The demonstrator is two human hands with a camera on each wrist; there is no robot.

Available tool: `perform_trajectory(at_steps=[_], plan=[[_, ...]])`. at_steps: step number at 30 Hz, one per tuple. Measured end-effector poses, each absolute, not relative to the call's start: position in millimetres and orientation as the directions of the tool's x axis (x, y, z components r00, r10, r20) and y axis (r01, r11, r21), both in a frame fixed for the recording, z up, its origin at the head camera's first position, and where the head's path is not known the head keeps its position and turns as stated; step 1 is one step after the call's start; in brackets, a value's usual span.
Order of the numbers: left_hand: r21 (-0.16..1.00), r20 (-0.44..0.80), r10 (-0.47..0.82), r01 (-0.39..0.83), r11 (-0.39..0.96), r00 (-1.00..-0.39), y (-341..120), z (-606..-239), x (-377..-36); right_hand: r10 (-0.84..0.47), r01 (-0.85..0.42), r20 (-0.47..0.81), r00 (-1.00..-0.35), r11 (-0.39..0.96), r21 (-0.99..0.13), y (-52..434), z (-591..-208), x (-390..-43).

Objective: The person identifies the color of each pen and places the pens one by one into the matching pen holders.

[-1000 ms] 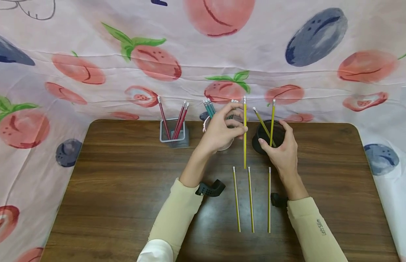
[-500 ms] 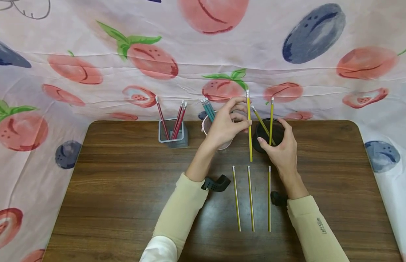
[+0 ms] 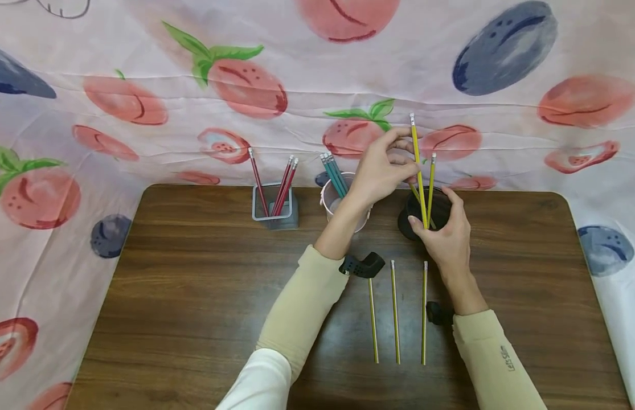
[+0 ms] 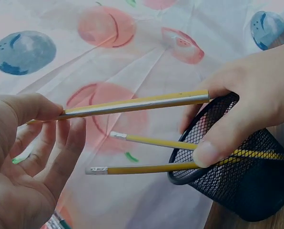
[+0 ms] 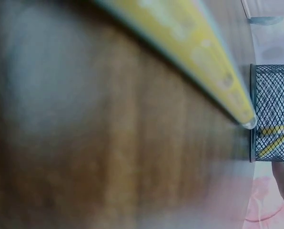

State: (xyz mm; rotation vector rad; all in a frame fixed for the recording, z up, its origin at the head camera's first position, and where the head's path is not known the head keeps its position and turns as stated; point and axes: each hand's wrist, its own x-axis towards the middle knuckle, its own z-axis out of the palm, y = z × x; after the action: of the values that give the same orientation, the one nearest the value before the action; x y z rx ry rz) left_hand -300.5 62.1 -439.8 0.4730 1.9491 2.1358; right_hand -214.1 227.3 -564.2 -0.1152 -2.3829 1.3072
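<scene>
My left hand (image 3: 381,171) pinches a yellow pencil (image 3: 417,148) between thumb and fingers, eraser end up. In the left wrist view that pencil's lower end is right at the rim of a black mesh pencil cup (image 4: 261,191). My right hand (image 3: 450,242) grips the cup, thumb on the near side and fingers around the far side. Two other yellow pencils (image 4: 151,169) lean inside it, erasers up. Across the right wrist view a yellow pencil (image 5: 194,52) looms large and blurred over the table, with the cup behind.
Three yellow pencils (image 3: 396,319) lie side by side on the wooden table (image 3: 194,296), partly under my left wrist's camera. A clear square holder (image 3: 283,224) has red pencils; a pale pink cup (image 3: 323,200) has teal ones. Fruit-printed fabric (image 3: 296,57) hangs behind the table.
My left hand has carried the pencil right and upward, from beside the black cup to over its opening. The right hand keeps its hold on the cup.
</scene>
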Motion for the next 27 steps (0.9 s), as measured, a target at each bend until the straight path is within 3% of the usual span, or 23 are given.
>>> perform_trajectory(at_steps=[10,18,27], plan=[[0.994,0.064,0.364,0.091,0.058,-0.929,66.1,-439.1,-302.2,0.271,-0.138,0.325,-0.906,0.537,-0.832,226.4,-563.4,-213.4],[0.989,0.078,0.373,0.119,0.088,-0.925,70.2,-444.0,-302.1,0.282,-0.119,0.311,-0.907,0.538,-0.835,227.3,-565.4,-210.8],[0.933,0.186,0.386,0.285,0.218,-0.904,70.0,-446.4,-300.0,0.274,-0.138,0.331,-0.903,0.544,-0.827,225.5,-564.9,-211.9]])
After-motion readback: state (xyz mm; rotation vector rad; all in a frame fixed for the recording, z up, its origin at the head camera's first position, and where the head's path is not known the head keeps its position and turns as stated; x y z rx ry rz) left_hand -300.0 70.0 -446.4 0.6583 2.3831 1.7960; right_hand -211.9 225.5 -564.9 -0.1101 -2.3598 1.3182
